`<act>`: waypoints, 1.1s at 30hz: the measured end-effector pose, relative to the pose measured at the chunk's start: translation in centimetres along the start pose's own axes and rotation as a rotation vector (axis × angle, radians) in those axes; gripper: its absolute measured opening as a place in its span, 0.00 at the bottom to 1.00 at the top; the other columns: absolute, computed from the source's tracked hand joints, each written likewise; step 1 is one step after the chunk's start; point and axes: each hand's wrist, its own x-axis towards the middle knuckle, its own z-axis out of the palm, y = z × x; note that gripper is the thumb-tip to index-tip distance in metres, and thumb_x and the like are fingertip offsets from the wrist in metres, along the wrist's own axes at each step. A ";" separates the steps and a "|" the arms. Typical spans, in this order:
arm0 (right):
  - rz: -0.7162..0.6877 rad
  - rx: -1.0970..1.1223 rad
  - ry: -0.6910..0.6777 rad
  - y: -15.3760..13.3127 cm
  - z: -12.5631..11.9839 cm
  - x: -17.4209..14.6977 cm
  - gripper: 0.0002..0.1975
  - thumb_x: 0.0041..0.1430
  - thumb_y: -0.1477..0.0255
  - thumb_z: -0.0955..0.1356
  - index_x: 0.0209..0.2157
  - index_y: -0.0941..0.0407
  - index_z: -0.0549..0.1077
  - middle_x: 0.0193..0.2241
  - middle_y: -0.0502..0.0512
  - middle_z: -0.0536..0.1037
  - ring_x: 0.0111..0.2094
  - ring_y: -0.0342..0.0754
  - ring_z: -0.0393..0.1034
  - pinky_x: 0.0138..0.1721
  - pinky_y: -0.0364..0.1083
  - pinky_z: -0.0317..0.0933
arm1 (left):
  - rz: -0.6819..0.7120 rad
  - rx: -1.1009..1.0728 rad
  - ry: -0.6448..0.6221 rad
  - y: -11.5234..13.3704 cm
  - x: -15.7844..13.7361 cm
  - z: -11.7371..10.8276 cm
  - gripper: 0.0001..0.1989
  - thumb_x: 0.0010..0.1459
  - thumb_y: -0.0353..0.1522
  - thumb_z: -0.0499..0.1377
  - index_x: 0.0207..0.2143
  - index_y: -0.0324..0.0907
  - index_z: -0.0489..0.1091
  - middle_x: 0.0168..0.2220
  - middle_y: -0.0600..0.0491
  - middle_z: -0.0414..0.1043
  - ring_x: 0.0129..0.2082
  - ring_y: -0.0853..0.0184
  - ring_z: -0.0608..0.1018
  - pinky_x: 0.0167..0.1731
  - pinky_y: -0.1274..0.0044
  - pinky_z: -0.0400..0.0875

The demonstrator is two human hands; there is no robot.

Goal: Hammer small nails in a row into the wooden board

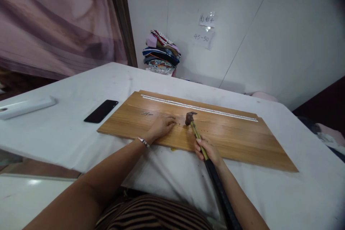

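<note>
My right hand is wrapped round the handle of a claw hammer, gripping it partway up. The rusty hammer head is just above the wooden board, to the right of my left fingertips. My left hand rests on the board with thumb and fingers pinched together; whatever is between them is too small to make out. Tiny dark points run in a row along the board, some beside my left fingertips. Several loose nails lie on the board left of that hand.
Two white measuring strips run along the board's far side. A black phone lies left of the board on the white-covered table. A white object is farther left. Folded cloth is stacked by the wall.
</note>
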 end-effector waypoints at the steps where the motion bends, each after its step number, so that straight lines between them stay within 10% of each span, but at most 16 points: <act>1: -0.002 0.003 -0.008 0.0 0.0 0.0 0.20 0.51 0.58 0.70 0.40 0.55 0.65 0.17 0.39 0.65 0.09 0.36 0.54 0.10 0.37 0.46 | 0.000 -0.001 0.001 0.0 0.0 0.0 0.10 0.60 0.31 0.55 0.37 0.42 0.77 0.45 0.50 0.76 0.46 0.63 0.76 0.52 0.69 0.69; 33: -0.004 0.017 -0.026 0.2 -0.2 0.0 0.20 0.53 0.59 0.69 0.42 0.55 0.65 0.17 0.39 0.65 0.09 0.35 0.55 0.10 0.37 0.48 | -0.015 0.023 -0.013 0.4 0.0 -0.2 0.11 0.60 0.32 0.55 0.38 0.42 0.77 0.45 0.49 0.77 0.46 0.63 0.76 0.52 0.69 0.69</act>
